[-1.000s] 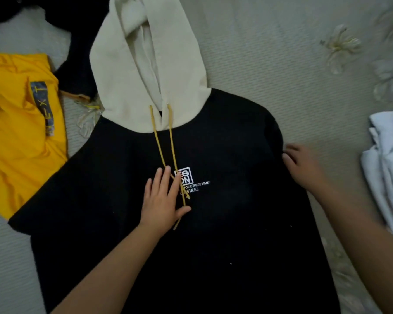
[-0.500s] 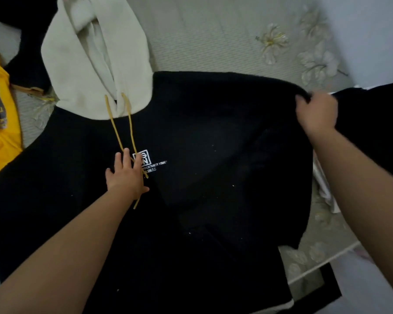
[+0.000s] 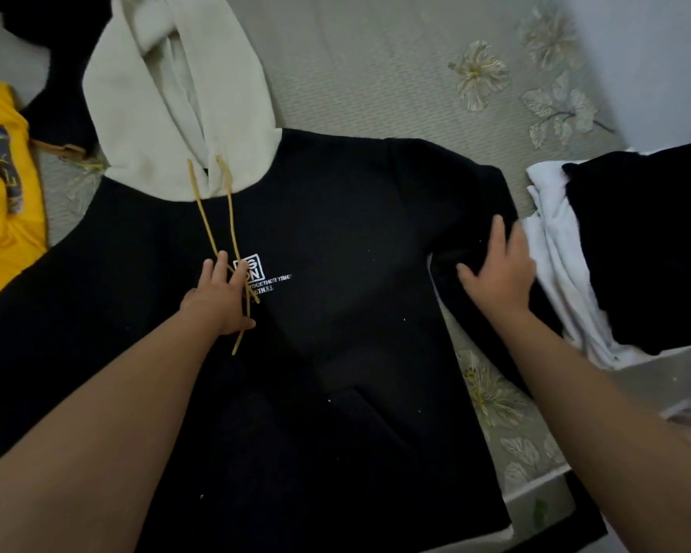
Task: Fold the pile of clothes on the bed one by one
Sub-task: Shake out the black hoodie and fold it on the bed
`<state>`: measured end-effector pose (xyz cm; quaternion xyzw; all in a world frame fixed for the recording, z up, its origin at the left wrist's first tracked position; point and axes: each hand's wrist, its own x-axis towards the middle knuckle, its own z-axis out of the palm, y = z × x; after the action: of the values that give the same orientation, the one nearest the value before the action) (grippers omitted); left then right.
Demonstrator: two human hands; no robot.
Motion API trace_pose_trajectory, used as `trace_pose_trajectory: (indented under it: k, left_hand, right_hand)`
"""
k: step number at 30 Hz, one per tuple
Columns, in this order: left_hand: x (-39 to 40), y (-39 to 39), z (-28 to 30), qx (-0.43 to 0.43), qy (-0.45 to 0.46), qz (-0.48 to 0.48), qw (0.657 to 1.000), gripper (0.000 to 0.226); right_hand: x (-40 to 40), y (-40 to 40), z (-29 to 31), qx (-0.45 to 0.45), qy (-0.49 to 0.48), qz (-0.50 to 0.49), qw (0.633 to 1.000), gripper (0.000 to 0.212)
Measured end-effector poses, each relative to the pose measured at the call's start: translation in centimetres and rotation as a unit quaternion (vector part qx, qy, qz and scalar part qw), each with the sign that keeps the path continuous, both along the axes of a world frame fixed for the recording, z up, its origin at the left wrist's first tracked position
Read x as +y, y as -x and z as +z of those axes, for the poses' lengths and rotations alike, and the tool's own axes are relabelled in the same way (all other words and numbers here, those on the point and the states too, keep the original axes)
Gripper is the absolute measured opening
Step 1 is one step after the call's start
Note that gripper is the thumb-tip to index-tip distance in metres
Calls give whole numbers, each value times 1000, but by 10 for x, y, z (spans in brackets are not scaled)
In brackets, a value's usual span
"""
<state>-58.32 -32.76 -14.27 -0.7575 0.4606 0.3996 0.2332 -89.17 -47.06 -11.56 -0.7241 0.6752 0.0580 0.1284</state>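
Head view shows one black hoodie [image 3: 336, 313] spread face up across the middle of the bed [image 3: 376, 73], its cream hood [image 3: 176, 93] toward the upper left of the frame. The left hand [image 3: 220, 297] presses flat with straight fingers on the chest beside the two yellow drawstrings [image 3: 212, 233]. The right hand [image 3: 495, 269] lies on the sleeve [image 3: 475, 201] at centre right, fingers spread, gripping nothing that I can see. The sleeve fold seems in hand; next, that sleeve needs drawing inward across the chest. One yellow garment [image 3: 1, 193] lies at left, one white garment [image 3: 555, 253] and one black garment [image 3: 647, 241] at right.
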Motion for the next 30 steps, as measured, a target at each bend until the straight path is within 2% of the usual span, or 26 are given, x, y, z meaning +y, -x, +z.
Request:
trace_pose_trajectory:
  k: [2, 4, 6, 8, 9, 12, 13, 16, 18, 20, 22, 26, 30]
  left_hand:
    - [7, -2, 1, 5, 21, -5, 1000, 98]
    - [16, 1, 1, -7, 28, -23, 999, 97]
    - [28, 8, -1, -8, 15, -51, 999, 95]
    - [42, 20, -4, -6, -1, -82, 997, 92]
    - [47, 24, -4, -6, -5, -89, 996, 89]
    - [62, 32, -1, -2, -4, -86, 996, 81]
    - [66, 34, 1, -3, -5, -88, 996, 80]
    - [75, 39, 7, -3, -17, -91, 996, 76]
    - [77, 41, 10, 5, -42, -103, 994, 75]
    - [75, 42, 14, 16, -65, -119, 991, 73]
    - [73, 41, 19, 24, -70, -122, 990, 70]
    - [70, 34, 32, 22, 0, -61, 998, 64]
    - [88, 15, 48, 66, 56, 44, 995, 57]
  right_hand:
    - [12, 28, -2, 28, -53, -69, 996, 91]
    - [25, 48, -3, 68, -157, -107, 979, 92]
    - [34, 58, -8, 81, -231, -98, 965, 78]
    - [42, 61, -12, 89, -248, -73, 962, 63]
    - [45, 59, -13, 86, -248, -73, 962, 63]
    - [54, 53, -18, 111, -239, -59, 963, 78]
    - [58, 52, -19, 131, -228, -42, 964, 74]
    - [65, 53, -15, 149, -188, -38, 970, 27]
    - [67, 58, -12, 104, -141, -97, 980, 28]
    - [64, 59, -2, 1, -72, -173, 982, 34]
    - [61, 50, 14, -98, 12, -173, 980, 33]
    - [50, 1, 62, -234, 132, -19, 963, 29]
    - [62, -91, 103, -329, 159, 169, 915, 25]
